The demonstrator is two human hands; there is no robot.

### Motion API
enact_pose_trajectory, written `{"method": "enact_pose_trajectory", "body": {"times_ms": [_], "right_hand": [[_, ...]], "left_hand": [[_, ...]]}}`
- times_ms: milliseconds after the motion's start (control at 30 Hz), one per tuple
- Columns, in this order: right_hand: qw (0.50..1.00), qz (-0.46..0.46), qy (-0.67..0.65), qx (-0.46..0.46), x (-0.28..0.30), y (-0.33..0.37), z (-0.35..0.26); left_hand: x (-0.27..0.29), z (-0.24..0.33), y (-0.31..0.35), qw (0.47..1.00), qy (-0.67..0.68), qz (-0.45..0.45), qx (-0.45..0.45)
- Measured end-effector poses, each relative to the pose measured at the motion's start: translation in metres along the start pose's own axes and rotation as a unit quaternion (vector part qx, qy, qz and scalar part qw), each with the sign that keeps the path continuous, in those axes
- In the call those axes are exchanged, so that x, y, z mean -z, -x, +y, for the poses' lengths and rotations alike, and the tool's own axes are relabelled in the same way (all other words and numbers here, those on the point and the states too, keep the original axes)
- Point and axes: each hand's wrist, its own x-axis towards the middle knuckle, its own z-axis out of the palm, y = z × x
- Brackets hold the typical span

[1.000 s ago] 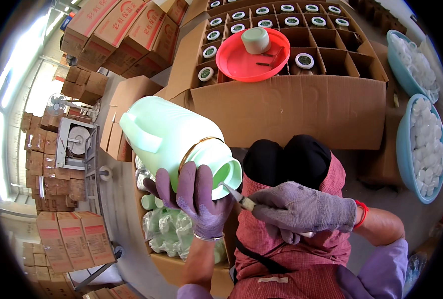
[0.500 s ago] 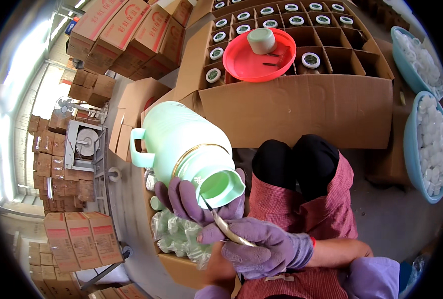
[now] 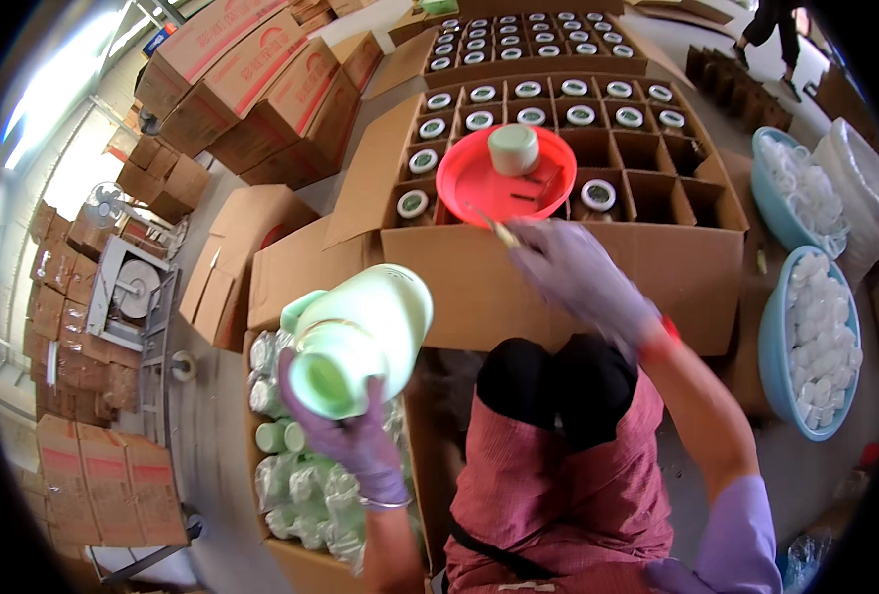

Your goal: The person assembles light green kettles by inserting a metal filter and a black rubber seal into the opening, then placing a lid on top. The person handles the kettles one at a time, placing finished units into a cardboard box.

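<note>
My left hand (image 3: 358,444), in a purple-grey glove, grips the neck of a mint-green thermos jug (image 3: 385,312). The jug is tilted, its open mouth facing me and its handle to the left. In my gloved right hand (image 3: 593,282), blurred by motion, is a slim knife (image 3: 504,234) with a pale handle. Its tip lies over the near rim of a red round tray (image 3: 456,183). On that tray are a pale green cup-like lid (image 3: 514,149) and some thin dark pieces.
The tray rests on a divided carton (image 3: 558,282) of white-capped items. Below the jug, an open carton (image 3: 296,566) holds plastic-wrapped green items. Two blue basins of white parts (image 3: 824,346) stand at right. Stacked cartons (image 3: 291,109) rise at far left; a person's legs (image 3: 776,40) show far right.
My right hand has left the jug's mouth and moved forward to the red tray with the knife. The jug, in my left hand, has moved left and down. The view has shifted.
</note>
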Motion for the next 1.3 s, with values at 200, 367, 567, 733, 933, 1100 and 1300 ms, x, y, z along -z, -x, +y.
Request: {"method": "enact_pose_trajectory", "body": {"times_ms": [200, 367, 567, 733, 933, 1100, 1300], "right_hand": [[0.996, 0.065, 0.058, 0.019, -0.006, -0.088, 0.035], [0.907, 0.182, -0.376, 0.049, 0.016, 0.056, -0.034], [0.955, 0.097, -0.043, 0.277, 0.030, 0.141, -0.020], [0.966, -0.005, -0.083, 0.244, -0.007, 0.209, 0.003], [0.995, 0.073, -0.054, -0.052, 0.041, 0.205, 0.042], [0.991, -0.082, -0.024, 0.104, 0.039, 0.189, 0.028], [0.957, -0.149, -0.234, 0.085, 0.030, 0.187, 0.008]], "left_hand": [[0.017, -0.050, -0.004, 0.810, 0.524, 0.012, 0.263], [0.024, -0.018, 0.083, 0.809, 0.383, -0.111, 0.431], [0.026, -0.002, 0.078, 0.784, 0.322, -0.337, 0.409], [0.017, 0.000, 0.090, 0.783, 0.205, -0.533, 0.247], [0.027, -0.030, 0.097, 0.867, 0.284, -0.284, 0.294], [0.045, -0.023, 0.082, 0.761, 0.375, -0.432, 0.306], [-0.002, 0.019, 0.071, 0.786, 0.211, -0.507, 0.283]]}}
